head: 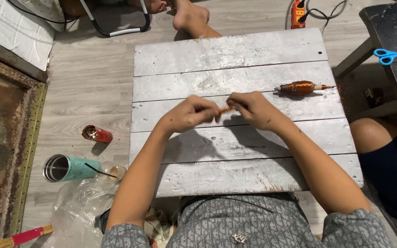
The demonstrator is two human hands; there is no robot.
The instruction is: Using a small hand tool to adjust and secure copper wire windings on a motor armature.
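Two hands met over the middle of the counter (pixel 235 50), a low top of whitewashed planks. The left hand (pixel 190 114) and right hand (pixel 253 108) pinched a short copper-coloured wire piece (pixel 226 109) between their fingertips. A wound copper spool (pixel 301 87) lay near the right edge, well apart from them. The near planks lay open. On the grey floor to the left lay a teal tumbler (pixel 67 167) and a red can (pixel 96 134); blue scissors (pixel 386 55) rested on a dark stool.
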